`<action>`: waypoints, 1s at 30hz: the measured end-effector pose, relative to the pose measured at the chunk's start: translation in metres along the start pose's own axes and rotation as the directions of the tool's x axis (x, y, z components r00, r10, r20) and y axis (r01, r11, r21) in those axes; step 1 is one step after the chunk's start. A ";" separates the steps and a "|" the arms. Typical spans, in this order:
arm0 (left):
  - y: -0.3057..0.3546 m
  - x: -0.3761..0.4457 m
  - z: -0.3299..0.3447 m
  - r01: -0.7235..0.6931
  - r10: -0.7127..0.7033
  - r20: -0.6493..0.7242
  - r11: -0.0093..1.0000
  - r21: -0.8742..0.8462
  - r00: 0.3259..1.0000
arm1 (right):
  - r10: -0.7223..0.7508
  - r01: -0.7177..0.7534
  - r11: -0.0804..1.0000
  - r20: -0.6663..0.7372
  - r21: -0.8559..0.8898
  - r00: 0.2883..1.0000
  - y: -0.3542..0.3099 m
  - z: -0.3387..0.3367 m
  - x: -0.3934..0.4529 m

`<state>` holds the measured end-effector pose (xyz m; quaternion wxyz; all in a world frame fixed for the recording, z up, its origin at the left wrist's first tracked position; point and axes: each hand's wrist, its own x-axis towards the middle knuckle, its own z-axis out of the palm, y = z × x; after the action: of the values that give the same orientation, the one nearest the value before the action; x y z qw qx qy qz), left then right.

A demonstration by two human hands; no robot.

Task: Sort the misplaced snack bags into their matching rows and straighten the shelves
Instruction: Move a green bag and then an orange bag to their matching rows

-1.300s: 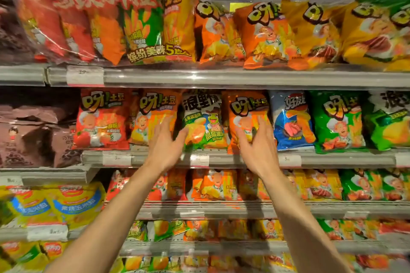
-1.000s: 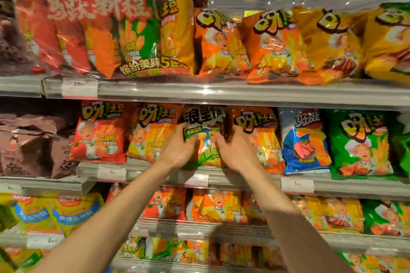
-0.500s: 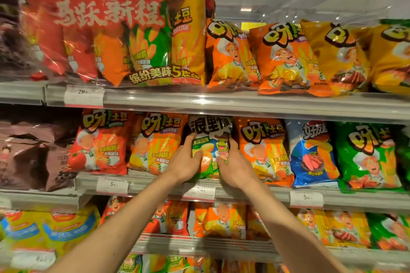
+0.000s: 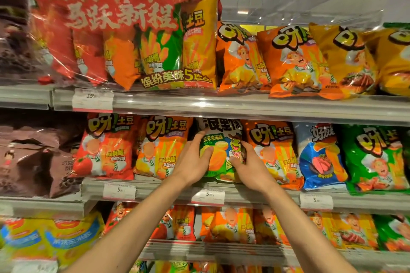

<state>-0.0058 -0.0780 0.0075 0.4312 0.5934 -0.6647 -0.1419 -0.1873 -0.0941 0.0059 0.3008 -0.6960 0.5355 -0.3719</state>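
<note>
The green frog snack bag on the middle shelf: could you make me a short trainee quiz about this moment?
1. True or false: both hands grip the green frog-printed snack bag.
2. Which bag stands directly beside the right hand? A) blue foil bag B) orange foil chip bag C) brown bag
3. Fill in: the left hand holds the bag's ___ edge.

Key:
1. True.
2. B, the orange foil chip bag.
3. Left.
</note>
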 end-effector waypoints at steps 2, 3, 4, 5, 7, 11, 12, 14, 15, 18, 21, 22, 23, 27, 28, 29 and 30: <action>0.002 -0.001 -0.004 -0.011 0.011 -0.015 1.000 -0.024 1.000 | -0.003 0.003 0.999 0.000 0.051 1.000 0.002 -0.001 0.000; 0.004 -0.001 -0.007 -0.016 0.015 -0.027 0.999 -0.036 1.000 | 0.000 0.000 0.997 0.001 0.076 1.000 0.003 -0.001 0.000; 0.007 -0.001 -0.009 -0.022 0.020 -0.044 0.999 -0.047 0.999 | 0.006 -0.007 0.994 0.004 0.106 1.000 0.003 -0.002 0.000; 0.009 -0.002 -0.011 -0.029 0.025 -0.058 0.998 -0.058 0.998 | 0.012 -0.012 0.991 0.004 0.134 1.000 0.003 -0.003 0.000; 0.012 -0.001 -0.013 -0.043 0.035 -0.078 0.995 -0.093 0.996 | 0.030 -0.028 0.981 -0.009 0.194 0.999 0.005 -0.004 0.002; 0.015 0.001 -0.012 -0.059 0.047 -0.082 0.987 -0.147 0.996 | 0.079 -0.067 0.944 -0.025 0.323 0.997 0.007 -0.003 0.003; 0.016 0.001 -0.011 -0.061 0.050 -0.073 0.987 -0.152 0.996 | 0.098 -0.084 0.930 -0.022 0.357 0.995 0.008 -0.002 0.002; 0.020 0.002 -0.011 -0.064 0.056 -0.051 0.984 -0.168 0.997 | 0.115 -0.100 0.904 -0.011 0.416 0.993 0.006 -0.001 0.000; 0.022 0.002 -0.011 -0.062 0.055 -0.045 0.983 -0.175 0.997 | 0.117 -0.105 0.890 -0.002 0.443 0.993 0.005 -0.001 -0.001; 0.021 -0.001 -0.016 -0.048 0.040 -0.046 0.979 -0.196 0.998 | 0.122 -0.111 0.874 0.009 0.474 0.993 0.002 0.001 -0.001; 0.014 -0.012 -0.027 -0.032 0.017 -0.072 0.975 -0.218 0.997 | 0.093 -0.088 0.890 0.012 0.447 0.996 -0.003 0.006 -0.002; 0.011 -0.016 -0.031 -0.029 0.010 -0.083 0.972 -0.231 0.996 | 0.078 -0.075 0.898 0.012 0.433 0.997 -0.006 0.008 -0.003; 0.008 -0.021 -0.035 -0.024 0.002 -0.093 0.969 -0.245 0.996 | 0.059 -0.058 0.901 0.010 0.429 0.998 -0.009 0.012 -0.004; -0.006 -0.038 -0.053 0.003 -0.041 -0.121 0.953 -0.302 0.992 | 0.016 -0.030 0.907 0.038 0.420 0.999 -0.022 0.025 -0.006; -0.010 -0.043 -0.059 0.009 -0.048 -0.118 0.950 -0.311 0.992 | 0.003 -0.027 0.907 0.058 0.420 0.998 -0.025 0.029 -0.007; -0.013 -0.047 -0.062 0.020 -0.057 -0.109 0.950 -0.313 0.992 | -0.010 -0.020 0.907 0.068 0.421 0.998 -0.026 0.031 -0.007; -0.015 -0.051 -0.064 0.030 -0.065 -0.100 0.948 -0.318 0.993 | -0.024 -0.008 0.912 0.073 0.410 0.997 -0.027 0.032 -0.008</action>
<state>0.0478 -0.0148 0.0144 0.5527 0.5392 -0.5944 -0.2244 -0.1482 -0.0788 0.0089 0.4588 -0.6333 0.4309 -0.4504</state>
